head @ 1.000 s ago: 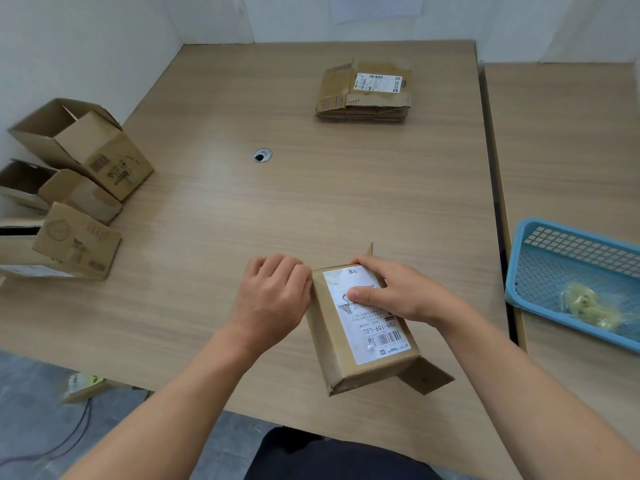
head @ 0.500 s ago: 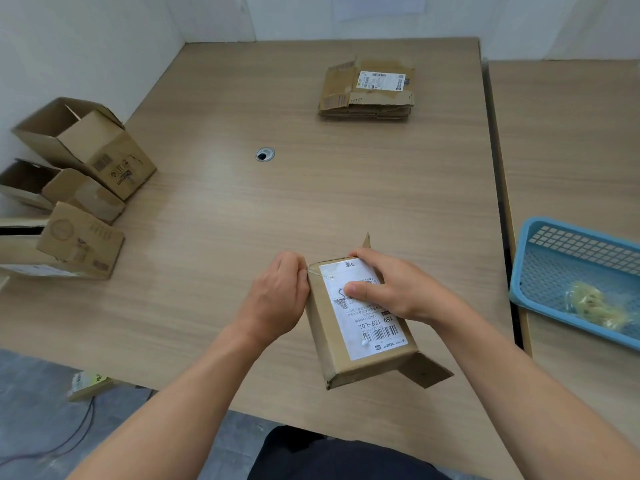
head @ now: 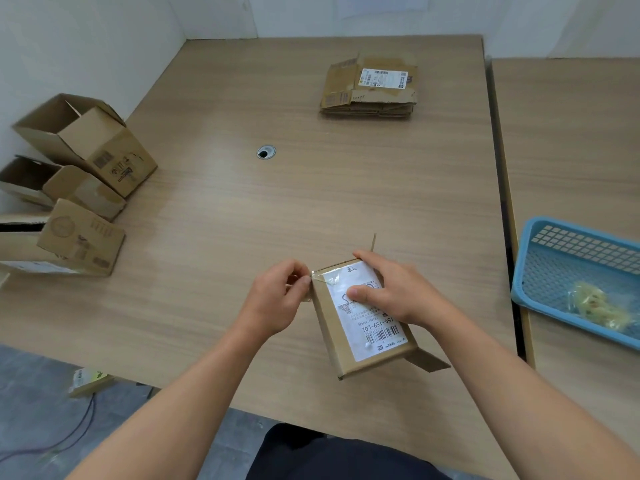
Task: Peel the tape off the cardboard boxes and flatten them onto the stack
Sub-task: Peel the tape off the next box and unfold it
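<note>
1. This is looking like a plain office or packing room: bare white walls [head: 86, 46] are enclosing a wood-grain desk [head: 242, 220] with a cable hole [head: 266, 152] beyond the hands.
2. Open boxes [head: 86, 143] are sitting far left of the hands, a flattened stack [head: 370, 88] ahead, a blue basket [head: 581, 271] right.

a small brown cardboard box [head: 363, 320] with a white shipping label is lying near the table's front edge, end flaps sticking out, clear tape [head: 320, 277] lifting at its far left corner. a stack of flattened brown cardboard boxes [head: 370, 87] is sitting far back.
</note>
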